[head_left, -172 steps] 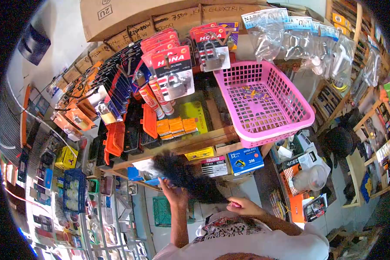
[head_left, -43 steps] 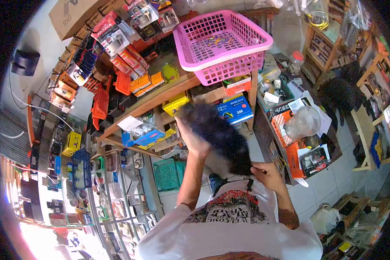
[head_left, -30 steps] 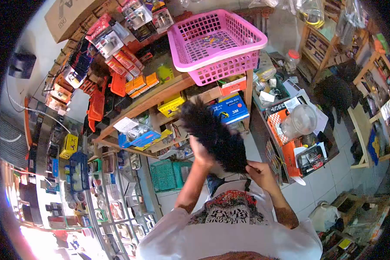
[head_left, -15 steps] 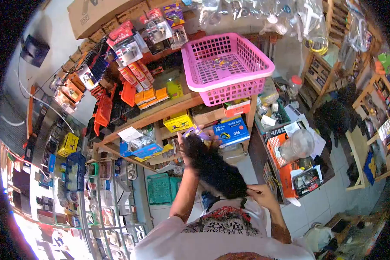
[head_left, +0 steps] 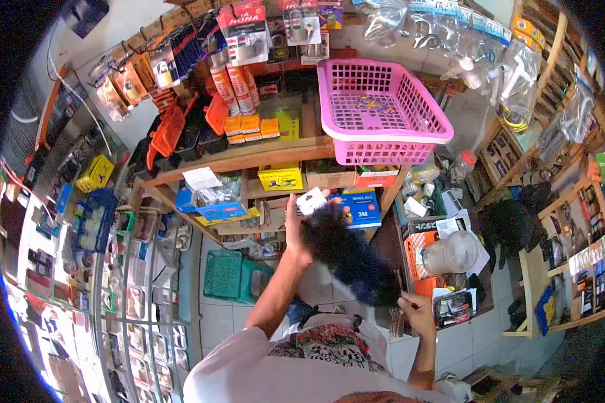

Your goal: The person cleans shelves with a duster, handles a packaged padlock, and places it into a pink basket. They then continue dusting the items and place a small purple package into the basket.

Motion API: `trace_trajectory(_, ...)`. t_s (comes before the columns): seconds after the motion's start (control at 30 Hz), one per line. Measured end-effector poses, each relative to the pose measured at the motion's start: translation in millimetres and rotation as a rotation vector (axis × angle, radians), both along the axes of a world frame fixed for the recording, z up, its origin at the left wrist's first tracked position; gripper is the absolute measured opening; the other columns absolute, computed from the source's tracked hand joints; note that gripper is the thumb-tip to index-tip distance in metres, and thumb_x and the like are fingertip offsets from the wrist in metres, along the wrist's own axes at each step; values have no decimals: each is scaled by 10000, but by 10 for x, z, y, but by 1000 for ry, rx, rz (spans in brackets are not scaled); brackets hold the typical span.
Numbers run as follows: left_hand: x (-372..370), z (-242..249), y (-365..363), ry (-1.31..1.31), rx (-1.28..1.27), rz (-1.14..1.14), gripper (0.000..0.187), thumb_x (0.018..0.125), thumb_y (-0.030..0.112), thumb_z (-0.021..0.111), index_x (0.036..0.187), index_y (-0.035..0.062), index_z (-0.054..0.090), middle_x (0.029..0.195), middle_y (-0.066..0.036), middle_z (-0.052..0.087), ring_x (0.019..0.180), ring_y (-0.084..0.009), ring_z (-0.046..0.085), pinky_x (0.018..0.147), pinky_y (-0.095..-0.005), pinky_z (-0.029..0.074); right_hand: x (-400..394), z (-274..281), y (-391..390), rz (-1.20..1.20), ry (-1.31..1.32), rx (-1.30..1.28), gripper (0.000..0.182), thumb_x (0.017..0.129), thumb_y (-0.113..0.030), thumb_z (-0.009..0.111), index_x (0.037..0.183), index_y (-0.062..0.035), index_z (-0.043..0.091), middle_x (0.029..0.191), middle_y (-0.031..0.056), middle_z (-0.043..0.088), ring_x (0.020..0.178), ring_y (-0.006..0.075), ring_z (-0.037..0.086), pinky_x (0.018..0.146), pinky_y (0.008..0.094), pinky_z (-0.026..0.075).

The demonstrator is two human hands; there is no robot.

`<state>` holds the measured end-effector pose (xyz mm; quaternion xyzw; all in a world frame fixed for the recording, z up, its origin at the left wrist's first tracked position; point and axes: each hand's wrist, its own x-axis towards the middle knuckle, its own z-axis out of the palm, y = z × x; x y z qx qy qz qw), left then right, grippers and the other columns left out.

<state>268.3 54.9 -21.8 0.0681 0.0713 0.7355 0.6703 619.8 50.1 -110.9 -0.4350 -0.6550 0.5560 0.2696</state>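
A black, fluffy duster (head_left: pixel 359 262) lies slantwise between my two hands. My right hand (head_left: pixel 417 313) is closed on its lower end, at the right of my waist. Higher up, my left hand (head_left: pixel 298 232) grips a small hang-hole package; its white card (head_left: pixel 311 200) sticks up past the bristles. The duster's upper end lies against this package and hides most of it, so what is packed inside cannot be made out. Thumb and fingertips of the left hand show on either side of the card.
Before me a wooden shelf holds a pink basket (head_left: pixel 386 134), orange boxes (head_left: pixel 242 126) and spray cans (head_left: pixel 232 87). Below are a yellow box (head_left: pixel 281 177) and a blue box (head_left: pixel 361 209). A green stool (head_left: pixel 223 275) stands on the floor; a glass display case is at left.
The package in my left hand showed purple and now shows a white card with a hang hole. The duster has shifted over it. My view has moved, so the shelf appears displaced.
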Motion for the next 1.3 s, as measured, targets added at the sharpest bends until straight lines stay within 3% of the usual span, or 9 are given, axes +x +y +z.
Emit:
trace_trajectory(0.17, -59, -106, 55, 101, 92, 34, 750, 934, 699, 331, 1281, 71, 553, 1213, -185, 620, 1141, -368, 573, 1034, -556, 415, -80, 245, -11, 139, -35, -50, 241, 891, -108, 701, 1074, 48, 694, 738, 43, 660, 616, 85, 569, 571, 257, 468)
trace_trajectory(0.2, -60, -64, 40, 55, 103, 28, 758, 925, 707, 339, 1279, 68, 542, 1230, -195, 613, 1166, -387, 559, 1038, -572, 406, -127, 164, -42, 44, -10, 145, 217, 897, -118, 694, 1042, 44, 701, 698, 21, 625, 594, 69, 539, 544, 253, 451)
trace_trajectory(0.43, 60, 51, 2, 150, 191, 157, 727, 936, 686, 348, 1245, 63, 557, 1206, -194, 619, 1160, -379, 558, 1020, -575, 412, -228, 85, -134, 19, 59, -26, 200, 922, -142, 675, 1024, 30, 693, 667, -16, 582, 590, 40, 508, 513, 235, 423)
trace_trajectory(0.8, 110, 4, -65, 114, 18, 179, 694, 937, 681, 346, 1168, 78, 602, 1180, -141, 640, 1103, -344, 590, 981, -557, 444, -145, 51, -127, 225, 43, -99, 203, 938, -145, 657, 1023, 36, 692, 675, -13, 574, 536, 45, 467, 475, 232, 388)
trace_trajectory(0.9, 46, -114, -35, 62, 87, 166, 722, 934, 686, 353, 1211, 61, 584, 1211, -165, 625, 1130, -373, 573, 1016, -580, 414, -208, 35, -161, 20, 92, -70, 189, 937, -141, 658, 1025, 22, 699, 670, -15, 565, 534, 43, 446, 470, 235, 374)
trace_trajectory(1.0, 113, -18, -74, 108, -44, 237, 711, 933, 672, 362, 1195, 48, 579, 1174, -177, 637, 1064, -403, 598, 980, -584, 447, -174, 85, -112, 208, 40, -17, 197, 927, -137, 670, 1056, 9, 704, 660, -14, 567, 536, 41, 454, 466, 239, 375)
trace_trajectory(1.03, 94, -17, -96, 112, 121, 150, 695, 950, 658, 326, 1191, 59, 584, 1170, -175, 638, 1097, -374, 582, 1015, -544, 418, -167, 76, -110, 184, 38, 4, 209, 923, -135, 674, 1072, 8, 703, 658, -12, 569, 536, 42, 459, 468, 239, 381)
trace_trajectory(1.2, 122, 66, -51, 120, -59, 279, 709, 954, 675, 280, 1186, 70, 566, 1219, -182, 620, 1140, -410, 571, 1034, -586, 398, -122, 43, -125, 66, 61, -88, 258, 911, -130, 684, 1132, 4, 694, 654, -9, 576, 536, 49, 477, 480, 237, 401)
trace_trajectory(1.3, 4, -42, -13, 101, 116, 96, 720, 955, 681, 262, 1187, 72, 571, 1243, -194, 608, 1183, -414, 546, 1055, -578, 380, 1, -29, -145, 172, 31, 14, 238, 910, -127, 685, 1101, 16, 696, 651, -10, 573, 555, 49, 483, 494, 238, 406)
